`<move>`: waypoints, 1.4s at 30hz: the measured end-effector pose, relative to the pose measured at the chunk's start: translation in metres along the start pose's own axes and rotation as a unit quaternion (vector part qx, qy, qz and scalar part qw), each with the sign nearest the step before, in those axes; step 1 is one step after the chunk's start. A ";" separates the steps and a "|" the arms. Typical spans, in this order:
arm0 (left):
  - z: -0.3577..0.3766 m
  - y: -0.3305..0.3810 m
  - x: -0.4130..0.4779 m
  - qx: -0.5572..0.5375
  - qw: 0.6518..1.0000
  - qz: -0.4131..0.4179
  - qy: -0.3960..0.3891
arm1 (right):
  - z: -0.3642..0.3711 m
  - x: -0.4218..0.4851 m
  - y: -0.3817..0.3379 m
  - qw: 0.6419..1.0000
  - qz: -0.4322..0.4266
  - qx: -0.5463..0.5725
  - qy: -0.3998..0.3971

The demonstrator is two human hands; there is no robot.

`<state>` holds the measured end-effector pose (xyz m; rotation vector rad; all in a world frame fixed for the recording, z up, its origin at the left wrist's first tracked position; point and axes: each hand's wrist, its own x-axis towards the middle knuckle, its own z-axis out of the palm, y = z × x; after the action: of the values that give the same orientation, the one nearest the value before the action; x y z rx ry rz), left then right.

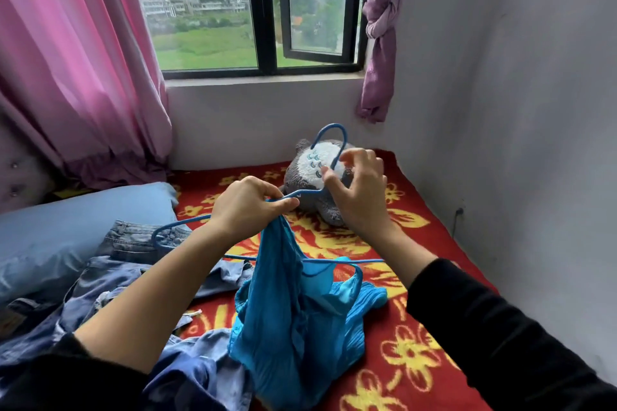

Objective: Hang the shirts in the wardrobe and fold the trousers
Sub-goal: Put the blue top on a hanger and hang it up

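A blue wire hanger (329, 135) is held above the bed, its hook pointing up toward the window. My left hand (248, 202) grips one shoulder bar of the hanger together with the top of a turquoise shirt (297, 320), which hangs down bunched below it. My right hand (359, 188) pinches the hanger's neck just under the hook. Blue jeans (133, 243) and other denim garments (187, 374) lie crumpled on the bed at the lower left.
The bed has a red blanket with yellow flowers (410, 354). A grey and white plush toy (314, 177) lies behind my hands. A blue pillow (66, 220) is at the left. Pink curtains (73, 60), a window and a white wall (517, 110) surround the bed.
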<state>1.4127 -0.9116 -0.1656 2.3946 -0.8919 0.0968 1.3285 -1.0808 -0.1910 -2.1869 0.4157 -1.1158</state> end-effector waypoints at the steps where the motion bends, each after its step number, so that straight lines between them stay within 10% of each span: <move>1: 0.002 -0.001 0.001 -0.001 1.000 -0.009 0.016 | -0.004 -0.011 0.005 0.999 -0.018 0.015 0.037; 10: -0.004 -0.010 0.002 -0.116 0.991 -0.001 0.066 | 0.022 -0.110 0.096 0.921 0.244 -0.126 -0.277; 16: -0.017 -0.016 -0.013 -0.232 0.972 0.028 0.036 | 0.049 -0.100 0.109 0.871 0.419 0.025 -0.256; 22: -0.027 -0.033 -0.020 -0.264 0.964 0.020 0.017 | 0.060 -0.097 0.102 0.882 0.418 0.110 -0.186; 31: -0.025 -0.093 -0.031 -0.238 0.971 -0.028 0.017 | -0.010 -0.058 0.099 0.755 0.480 0.434 -0.108; 42: 0.005 -0.101 -0.026 -0.176 0.976 -0.063 0.111 | -0.042 -0.039 0.114 0.887 0.418 0.109 -0.162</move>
<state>1.4547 -0.8375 -0.2261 2.0548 -0.5954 0.1430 1.2725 -1.1610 -0.2723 -1.6514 0.9125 -0.2943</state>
